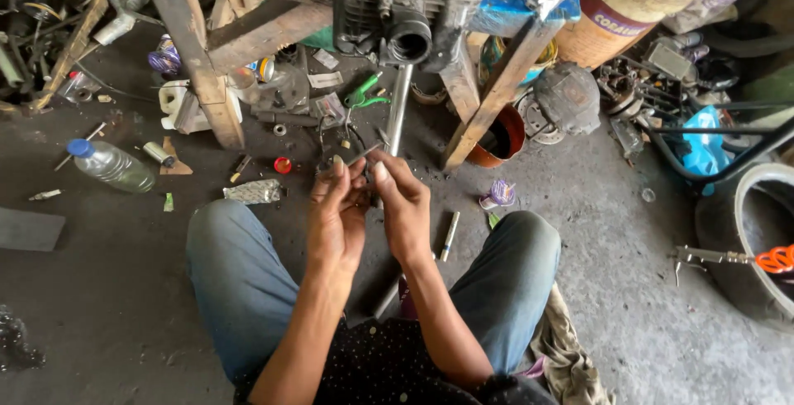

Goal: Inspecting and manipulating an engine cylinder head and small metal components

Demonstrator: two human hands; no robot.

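My left hand (337, 215) and my right hand (403, 205) meet between my knees, above a dirty concrete floor. Together they pinch a small dark metal part (361, 157) with a thin flat piece sticking out at the top; its exact shape is hidden by my fingers. Just beyond the hands a long metal rod (398, 109) runs up toward a grey engine block (403, 0) resting on a wooden stand (198, 57).
A plastic water bottle (109, 164) lies on the floor at the left. A red cap (283, 165), a crumpled foil wrapper (254, 192) and green-handled pliers (364, 92) lie ahead. A bucket (628, 0), a blue bag (703, 140) and a tyre (748, 231) stand at the right.
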